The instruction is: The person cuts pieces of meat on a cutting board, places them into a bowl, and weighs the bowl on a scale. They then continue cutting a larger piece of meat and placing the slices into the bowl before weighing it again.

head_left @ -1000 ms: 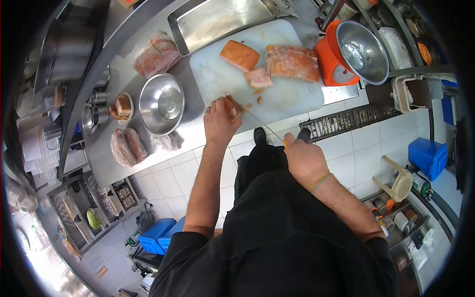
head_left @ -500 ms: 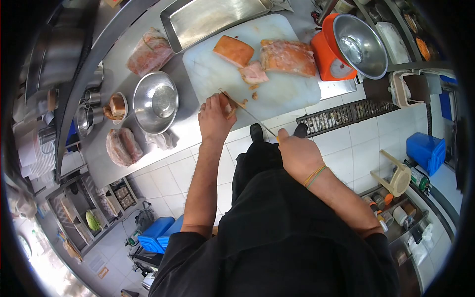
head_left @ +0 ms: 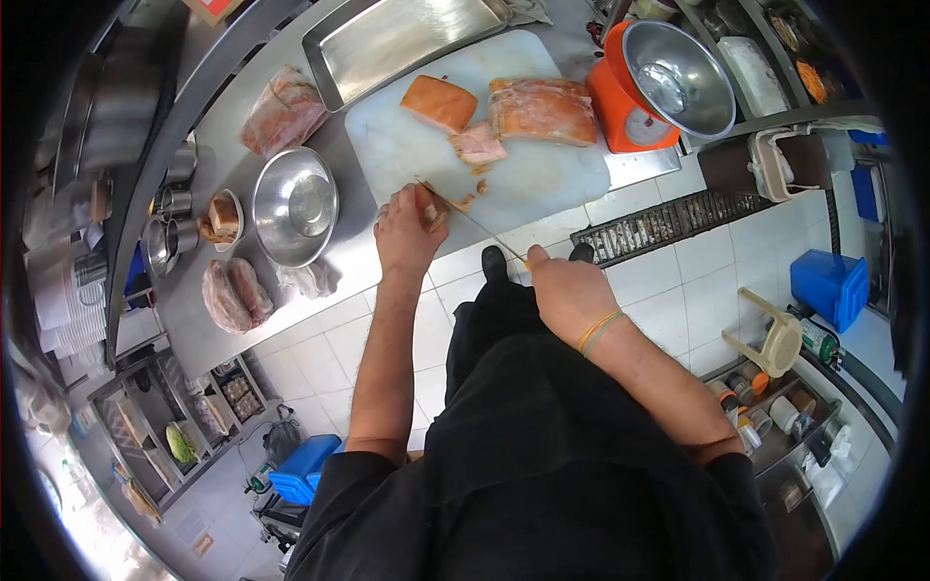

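Note:
My right hand [head_left: 572,295] is closed round the handle of a long, thin knife [head_left: 484,228]. Its blade slants over the near edge of a white cutting board [head_left: 373,136] toward my left hand [head_left: 402,232]. Bent fingers of my left hand hold a small piece of meat [head_left: 433,215] against the board, right beside the blade; part of the piece is hidden. Small scraps [head_left: 465,202] lie close by. Farther back on the board are an orange-skinned block of meat [head_left: 439,104], a pale pink chunk [head_left: 479,143] and a larger slab [head_left: 542,111].
Left of the board stand a steel bowl [head_left: 295,206], wrapped meat [head_left: 284,111], more meat pieces [head_left: 237,292] and a small dish of meat [head_left: 223,221]. Behind it is a metal tray [head_left: 402,44]. An orange scale [head_left: 620,97] carries another steel bowl [head_left: 678,77] on the right.
The view has shifted slightly, so the counter's contents appear a little farther left. Both hands keep their grips, and the knife stays beside the small piece of meat.

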### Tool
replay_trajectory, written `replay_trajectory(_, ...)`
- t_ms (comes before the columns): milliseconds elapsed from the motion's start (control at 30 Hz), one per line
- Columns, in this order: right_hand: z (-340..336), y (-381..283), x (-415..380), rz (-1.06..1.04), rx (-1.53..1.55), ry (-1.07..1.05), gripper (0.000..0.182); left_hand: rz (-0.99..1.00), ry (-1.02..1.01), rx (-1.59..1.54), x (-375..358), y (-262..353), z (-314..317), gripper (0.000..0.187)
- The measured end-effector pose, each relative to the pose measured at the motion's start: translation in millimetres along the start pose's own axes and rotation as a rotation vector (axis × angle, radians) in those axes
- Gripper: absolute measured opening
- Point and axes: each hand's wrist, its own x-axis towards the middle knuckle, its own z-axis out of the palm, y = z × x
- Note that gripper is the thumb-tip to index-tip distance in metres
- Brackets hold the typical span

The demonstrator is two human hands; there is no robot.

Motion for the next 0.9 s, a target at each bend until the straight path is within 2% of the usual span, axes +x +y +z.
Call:
replay_trajectory(200, 36, -4, 52, -0.057, 0.053, 0.079, 0.015, 0.002, -0.023, -0.030, -1, 3, -6, 0.072)
replay_trajectory(300, 42, 2, 46, -0.065, 0.035, 0.103, 0.015, -0.006, 0.001, -0.021, -2, 2, -4, 0.073)
replay_trajectory(400, 44, 10, 29, -0.036, 0.042, 0.042, 0.017, 0.003, 0.024, 0.007, -2, 1, -1, 0.074)
replay_trajectory(533, 72, 17, 58, -0.044, 0.058, 0.090, 0.018, -0.001, 0.016, 0.011, -4, 2, 0, 0.079)
replay_trajectory(700, 67, 34, 75, -0.092, 0.090, 0.095, 0.020, 0.020, 0.041, -0.017, -5, -7, 3, 0.083)
replay_trajectory(767, 61, 54, 74, -0.134, 0.138, 0.115, 0.023, 0.035, 0.114, -0.039, -13, -9, -3, 0.083)
replay_trajectory(900, 61, 77, 74, -0.213, 0.146, 0.110, 0.026, -0.064, 0.155, -0.233, -25, 16, -45, 0.079)
